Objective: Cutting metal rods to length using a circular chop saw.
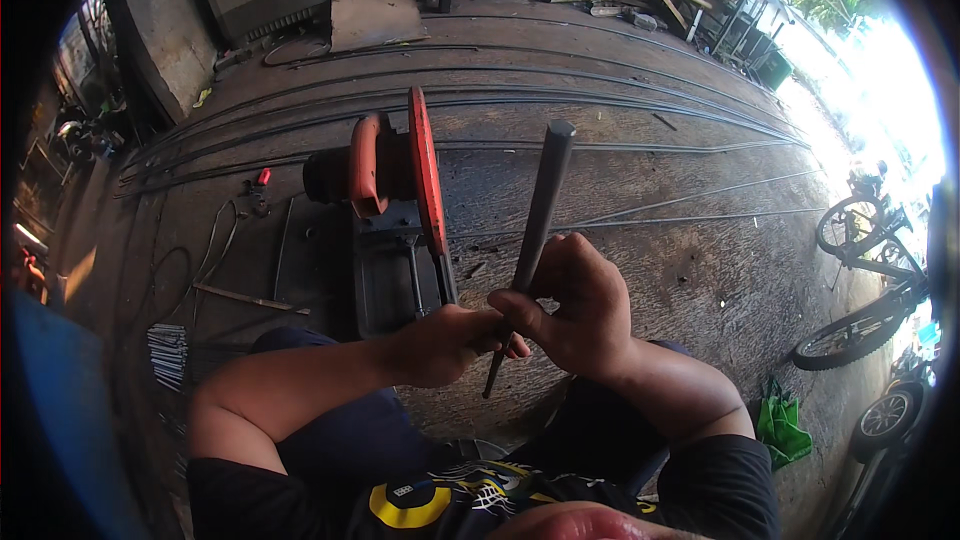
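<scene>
One dark metal rod (546,190), tilted; right hand (588,310) grips its middle, left hand (435,345) grips it just below. One red-guarded cut-off saw (427,180) stands beyond left hand.

Looks like a metalworking workshop, open to daylight at the right. Shown by an orange-red cut-off saw (426,175) on a stained, scuffed floor (690,300), long thin metal rods (600,147) stretched across behind, and a bundle of short metal pieces (168,355) at the left.
</scene>
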Available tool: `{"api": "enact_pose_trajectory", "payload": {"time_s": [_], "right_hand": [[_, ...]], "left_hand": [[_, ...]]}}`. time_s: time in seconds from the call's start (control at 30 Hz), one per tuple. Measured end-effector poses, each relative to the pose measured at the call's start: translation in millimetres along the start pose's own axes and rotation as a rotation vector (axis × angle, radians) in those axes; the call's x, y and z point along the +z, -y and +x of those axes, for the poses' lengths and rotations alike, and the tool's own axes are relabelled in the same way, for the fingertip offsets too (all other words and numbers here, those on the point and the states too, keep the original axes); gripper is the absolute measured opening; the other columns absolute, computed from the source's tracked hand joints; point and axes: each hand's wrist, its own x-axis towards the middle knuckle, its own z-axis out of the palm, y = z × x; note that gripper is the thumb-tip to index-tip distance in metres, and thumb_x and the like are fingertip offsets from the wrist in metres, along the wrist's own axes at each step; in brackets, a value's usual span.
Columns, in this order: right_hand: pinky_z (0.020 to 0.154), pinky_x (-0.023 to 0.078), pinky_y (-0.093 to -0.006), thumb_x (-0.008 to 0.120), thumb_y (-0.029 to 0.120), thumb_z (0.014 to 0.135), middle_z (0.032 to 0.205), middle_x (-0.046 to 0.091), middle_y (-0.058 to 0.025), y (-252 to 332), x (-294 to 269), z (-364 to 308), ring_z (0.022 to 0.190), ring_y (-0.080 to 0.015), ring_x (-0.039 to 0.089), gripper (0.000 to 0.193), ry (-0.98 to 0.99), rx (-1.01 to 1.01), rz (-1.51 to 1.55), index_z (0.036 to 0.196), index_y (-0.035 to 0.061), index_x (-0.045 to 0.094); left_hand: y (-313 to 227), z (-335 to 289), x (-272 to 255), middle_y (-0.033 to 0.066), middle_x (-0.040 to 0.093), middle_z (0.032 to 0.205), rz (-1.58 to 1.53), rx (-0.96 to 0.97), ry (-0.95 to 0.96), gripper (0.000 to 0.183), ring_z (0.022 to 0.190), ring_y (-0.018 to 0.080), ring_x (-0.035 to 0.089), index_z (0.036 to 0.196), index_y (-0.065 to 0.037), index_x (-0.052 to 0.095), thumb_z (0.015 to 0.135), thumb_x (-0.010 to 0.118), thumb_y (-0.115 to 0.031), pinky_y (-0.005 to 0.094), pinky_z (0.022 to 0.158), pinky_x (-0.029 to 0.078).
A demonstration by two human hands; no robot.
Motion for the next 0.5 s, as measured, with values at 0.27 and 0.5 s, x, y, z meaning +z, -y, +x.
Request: {"api": "enact_pose_trajectory", "payload": {"time_s": [0.27,0.5], "right_hand": [[0.057,0.052,-0.0285,0.083,0.023,0.073,0.069,0.062,-0.0079,4.2,0.0,1.0,0.064,-0.016,0.066,0.037,-0.05,0.025,0.06,0.082,0.0031,0.053],[0.056,0.05,-0.0276,0.079,0.029,0.077,0.067,0.06,-0.0077,3.6,-3.1,5.5,0.062,-0.0134,0.063,0.037,-0.112,0.179,0.122,0.084,0.0026,0.055]], "left_hand": [[-1.4,0.7,10.6,0.0113,0.067,0.105,-0.093,0.037,-0.039,0.025,0.1,0.0224,0.066,0.122,-0.004,0.052,0.098,0.045,-0.007,0.0345,0.088,0.051],[-11.9,7.9,12.2,0.0122,0.067,0.097,-0.137,-0.05,-0.066,0.023,0.096,0.0224,0.067,0.118,0.0,0.051,0.095,0.046,0.0,0.0332,0.085,0.053]]}}
